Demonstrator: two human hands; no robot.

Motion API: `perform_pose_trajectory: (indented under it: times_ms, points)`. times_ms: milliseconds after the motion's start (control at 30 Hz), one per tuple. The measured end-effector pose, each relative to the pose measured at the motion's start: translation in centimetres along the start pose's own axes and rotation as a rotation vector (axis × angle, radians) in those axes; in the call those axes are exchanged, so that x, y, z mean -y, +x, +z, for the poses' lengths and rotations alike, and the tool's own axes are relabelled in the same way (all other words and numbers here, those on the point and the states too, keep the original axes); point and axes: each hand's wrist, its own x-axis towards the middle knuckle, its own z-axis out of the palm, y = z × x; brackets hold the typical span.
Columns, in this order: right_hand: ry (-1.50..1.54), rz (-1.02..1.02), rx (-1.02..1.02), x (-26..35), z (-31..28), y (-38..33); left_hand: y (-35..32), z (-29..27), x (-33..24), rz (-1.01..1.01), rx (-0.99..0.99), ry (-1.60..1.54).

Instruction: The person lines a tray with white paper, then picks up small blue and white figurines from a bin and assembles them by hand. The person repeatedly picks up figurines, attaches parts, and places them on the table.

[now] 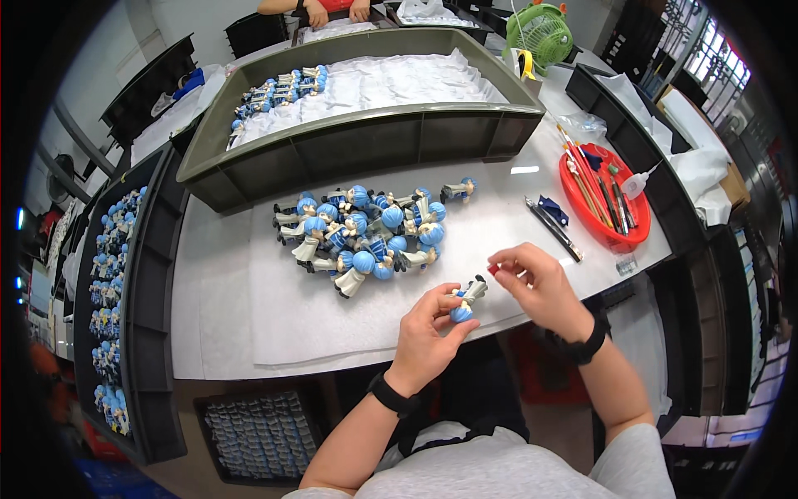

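Observation:
My left hand (428, 333) grips a small figurine (467, 299) with a blue head and a grey-white body, head down, over the table's front edge. My right hand (539, 287) is just to its right, fingers pinched on a tiny red piece (493, 269) close to the figurine's upper end. Beyond my hands a pile of the same blue-headed figurines (366, 237) lies on a white sheet (283, 308). Both wrists wear black bands.
A large grey tray (357, 141) lined with white holds a row of figurines at its far left. A red oval dish (613, 237) holds brushes and a small glue bottle. A black knife (553, 226) lies beside it. Black crates with figurines (112, 291) stand left. Another person's hands (332, 12) are at the far edge.

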Motion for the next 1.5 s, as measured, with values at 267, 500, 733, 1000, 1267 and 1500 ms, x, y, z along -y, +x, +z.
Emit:
perform_pose_trajectory:
  times_ms: [267,500,733,1000,1267,1500]
  points:
    - [0.343,0.146,-0.236,1.6,3.8,-2.1,-0.1,0.5,0.0,0.089,-0.028,0.079]
    - [0.213,0.197,-0.303,1.1,3.7,-1.5,-0.3,0.4,0.5,0.141,-0.049,0.19]
    - [0.058,0.094,-0.297,0.4,4.1,-1.4,-0.2,0.5,0.0,0.033,-0.04,0.109]
    - [0.088,0.169,-0.313,1.3,4.2,-0.9,0.0,0.1,-0.4,-0.093,-0.005,-0.025]
    - [0.111,0.208,-0.353,0.3,4.1,-1.1,0.1,-0.1,-0.1,-0.123,-0.003,-0.067]
    - [0.208,0.215,-0.276,0.4,4.4,-1.0,0.1,0.0,-0.1,-0.112,-0.007,-0.077]
